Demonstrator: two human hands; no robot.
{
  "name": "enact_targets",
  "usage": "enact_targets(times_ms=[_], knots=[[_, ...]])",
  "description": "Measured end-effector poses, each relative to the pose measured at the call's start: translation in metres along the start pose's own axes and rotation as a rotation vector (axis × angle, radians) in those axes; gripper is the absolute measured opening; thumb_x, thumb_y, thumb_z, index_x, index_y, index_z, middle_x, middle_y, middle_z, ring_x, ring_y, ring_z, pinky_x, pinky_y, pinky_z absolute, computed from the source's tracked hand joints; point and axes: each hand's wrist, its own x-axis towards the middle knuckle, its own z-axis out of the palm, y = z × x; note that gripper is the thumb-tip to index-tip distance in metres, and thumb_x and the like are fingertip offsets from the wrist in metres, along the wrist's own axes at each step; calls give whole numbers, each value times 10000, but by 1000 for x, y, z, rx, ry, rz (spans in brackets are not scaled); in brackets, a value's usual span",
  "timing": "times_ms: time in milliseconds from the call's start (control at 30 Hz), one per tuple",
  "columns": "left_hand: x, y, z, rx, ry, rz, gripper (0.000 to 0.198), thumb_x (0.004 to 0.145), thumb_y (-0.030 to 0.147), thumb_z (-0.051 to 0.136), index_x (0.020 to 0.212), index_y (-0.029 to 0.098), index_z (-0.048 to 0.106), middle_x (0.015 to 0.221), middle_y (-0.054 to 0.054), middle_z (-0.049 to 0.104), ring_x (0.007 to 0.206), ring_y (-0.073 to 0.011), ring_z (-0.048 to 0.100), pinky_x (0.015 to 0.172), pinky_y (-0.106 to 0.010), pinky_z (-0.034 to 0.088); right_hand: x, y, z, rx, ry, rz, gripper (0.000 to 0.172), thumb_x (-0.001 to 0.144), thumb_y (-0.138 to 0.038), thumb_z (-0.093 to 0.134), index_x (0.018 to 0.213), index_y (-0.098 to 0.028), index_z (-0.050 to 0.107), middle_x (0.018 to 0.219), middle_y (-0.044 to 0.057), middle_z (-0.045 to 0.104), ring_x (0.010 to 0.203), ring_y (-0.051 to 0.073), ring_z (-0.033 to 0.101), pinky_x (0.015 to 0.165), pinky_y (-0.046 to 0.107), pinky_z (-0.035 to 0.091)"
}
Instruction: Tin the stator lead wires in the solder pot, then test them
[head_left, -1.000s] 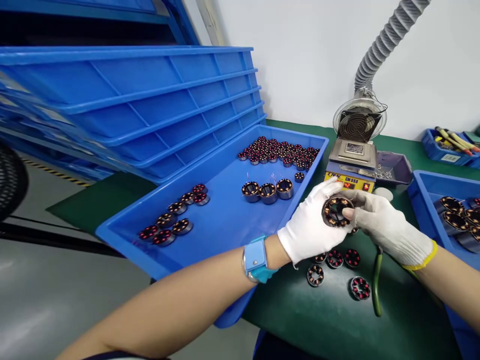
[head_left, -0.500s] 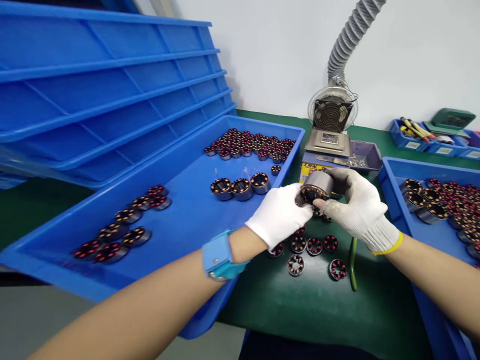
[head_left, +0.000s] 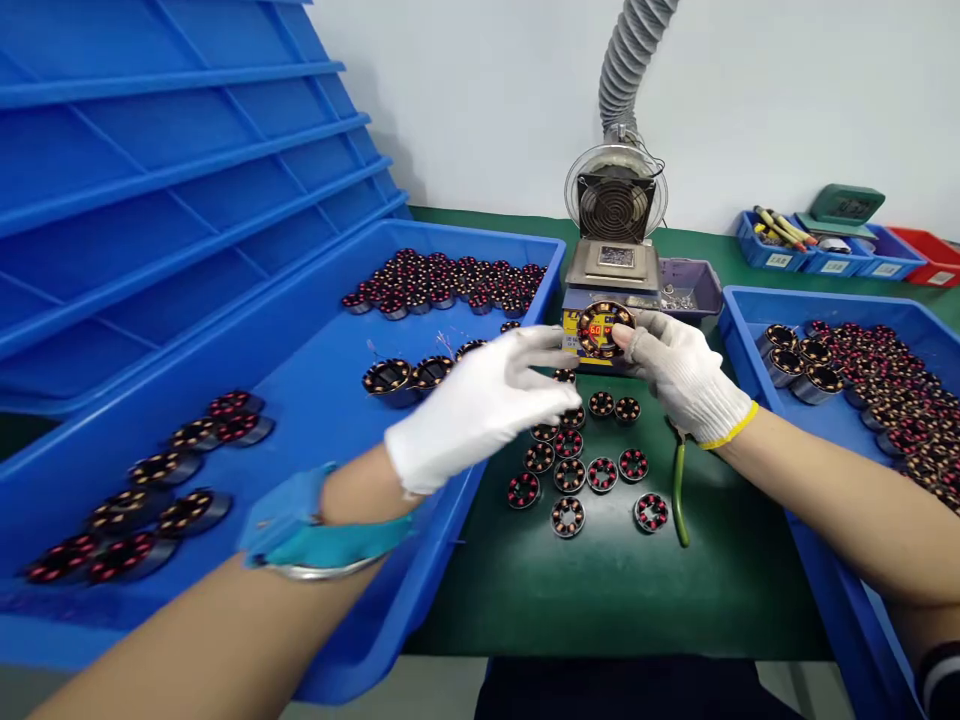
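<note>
My right hand (head_left: 671, 365), in a white knit glove with a yellow cuff, grips a large motor stator (head_left: 584, 343) by its rim. The stator's copper-wound face is turned toward me, and a red lit display shows through its hole. My left hand (head_left: 495, 395), gloved in white, is just left of the stator with its fingers spread and nothing in them. Below both hands, several small stators (head_left: 568, 476) with red or copper windings lie on the green mat (head_left: 600, 600). A green-handled tool (head_left: 679, 495) lies under my right wrist, its head partly hidden.
A blue tray (head_left: 315, 400) of stators is at left, beside stacked blue trays (head_left: 172, 180). Another stator tray (head_left: 799, 440) stands at right. Behind my hands are a fan unit (head_left: 616, 207) under a grey hose (head_left: 634, 60), a purple bin (head_left: 709, 285) and small blue bins (head_left: 776, 258).
My left hand has let go of the large stator and moved left, fingers opening. My right hand has turned the stator so its face points at me. The view has shifted right.
</note>
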Motion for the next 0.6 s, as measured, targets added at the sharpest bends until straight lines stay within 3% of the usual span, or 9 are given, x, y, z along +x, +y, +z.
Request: enact_targets(times_ms=[67, 233, 433, 600], knots=[[3, -10, 16, -90, -98, -61, 730, 647, 179, 797, 1310, 145, 492, 1322, -165, 594, 971, -215, 684, 817, -354, 577, -2, -1, 2, -8, -3, -15, 370, 733, -462, 779, 928, -178, 644, 861, 29, 676, 824, 162, 651, 755, 294, 560], [-1, -12, 37, -295, -257, -90, 481, 766, 184, 728, 1222, 155, 577, 1260, -119, 634, 1095, -220, 642, 866, -333, 548, -3, -1, 7, -52, 27, -14, 374, 731, -498, 763, 894, -186, 635, 782, 18, 633, 777, 167, 612, 673, 285, 531], [4, -18, 39, -453, -205, -139, 452, 757, 144, 728, 1178, 180, 567, 1112, -71, 673, 934, -148, 653, 751, -264, 533, -1, 9, 11, 3, -13, -10, 414, 751, -531, 728, 934, -172, 634, 787, 5, 624, 729, 140, 589, 655, 268, 507], [7, -17, 34, -438, -220, -159, 243, 717, 250, 774, 880, 143, 631, 748, -17, 671, 644, -108, 620, 565, -221, 477, 1, 9, 9, 48, -24, -84, 380, 769, -510, 718, 963, -196, 630, 872, 14, 673, 851, 162, 634, 776, 290, 544]])
